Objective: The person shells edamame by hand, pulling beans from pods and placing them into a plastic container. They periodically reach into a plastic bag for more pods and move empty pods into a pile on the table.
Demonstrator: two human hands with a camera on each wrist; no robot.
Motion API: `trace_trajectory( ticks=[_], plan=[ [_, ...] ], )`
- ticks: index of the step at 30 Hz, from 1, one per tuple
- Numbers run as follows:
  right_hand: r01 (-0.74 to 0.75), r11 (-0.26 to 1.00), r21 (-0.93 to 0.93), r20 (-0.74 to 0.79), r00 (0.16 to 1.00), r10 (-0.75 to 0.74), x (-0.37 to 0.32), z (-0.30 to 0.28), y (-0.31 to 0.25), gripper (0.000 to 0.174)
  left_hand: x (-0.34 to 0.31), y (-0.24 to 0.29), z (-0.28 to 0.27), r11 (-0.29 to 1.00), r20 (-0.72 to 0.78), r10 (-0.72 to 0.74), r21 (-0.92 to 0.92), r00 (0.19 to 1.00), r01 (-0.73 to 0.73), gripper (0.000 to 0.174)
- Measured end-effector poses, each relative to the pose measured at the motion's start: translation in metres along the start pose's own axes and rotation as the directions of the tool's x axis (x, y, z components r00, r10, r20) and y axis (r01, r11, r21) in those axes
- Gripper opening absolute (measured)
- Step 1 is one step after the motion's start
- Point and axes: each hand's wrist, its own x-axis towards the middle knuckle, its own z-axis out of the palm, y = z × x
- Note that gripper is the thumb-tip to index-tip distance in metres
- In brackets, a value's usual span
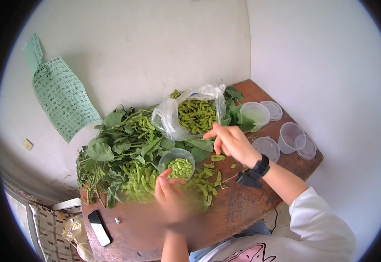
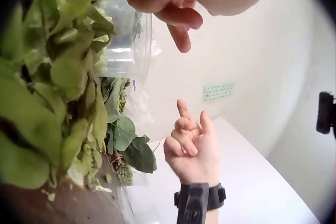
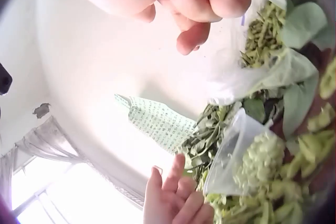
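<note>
My left hand (image 1: 168,192) hovers by the near side of a clear plastic tub (image 1: 176,153) that holds shelled green soybeans (image 1: 180,168). Its fingers are loosely bent, and nothing shows between them. Higher up and to the right, my right hand (image 1: 233,142) is raised in front of a clear plastic bag (image 1: 166,117) of soybean pods (image 1: 197,115). In the left wrist view the right hand (image 2: 191,148) has one finger stretched out and others curled, with nothing visible in it. Loose green pods (image 1: 205,185) lie beside the tub.
Leafy soybean stalks (image 1: 112,146) spread over the back left of the wooden table (image 1: 251,196). Clear tubs (image 1: 291,137) and lids (image 1: 267,148) stand at the right. A phone (image 1: 99,229) lies at the front left. Green written paper (image 1: 64,96) hangs on the wall.
</note>
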Motion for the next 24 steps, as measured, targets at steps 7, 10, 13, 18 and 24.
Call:
trace_trajectory(
  ticks=[7, 10, 13, 18, 24],
  plan=[
    [0.167, 0.904, -0.394, -0.109, 0.968, -0.227, 0.112, -0.015, 0.022, 0.026, -0.001, 0.000, -0.003, 0.991, -0.101, -0.028, -0.130, 0.994, 0.015, 0.050],
    [0.169, 0.774, -0.610, -0.021, 0.973, -0.229, 0.147, -0.011, 0.033, 0.025, 0.000, -0.003, -0.004, 0.995, -0.091, -0.007, -0.100, 0.996, -0.002, 0.048],
    [0.224, 0.648, -0.728, 0.016, 0.951, -0.310, 0.184, 0.002, 0.051, 0.027, -0.001, -0.005, -0.006, 0.997, -0.078, -0.002, -0.082, 0.997, -0.005, 0.046],
    [0.077, 0.563, -0.823, -0.015, 0.987, -0.158, 0.211, 0.014, 0.051, 0.019, -0.002, -0.002, -0.006, 0.997, -0.050, -0.007, -0.077, 0.999, 0.003, 0.046],
    [-0.121, 0.641, -0.758, -0.232, 0.968, -0.091, 0.196, 0.008, 0.050, 0.023, -0.003, 0.002, -0.006, 0.998, -0.044, -0.023, -0.059, 0.999, 0.021, 0.044]
  ],
)
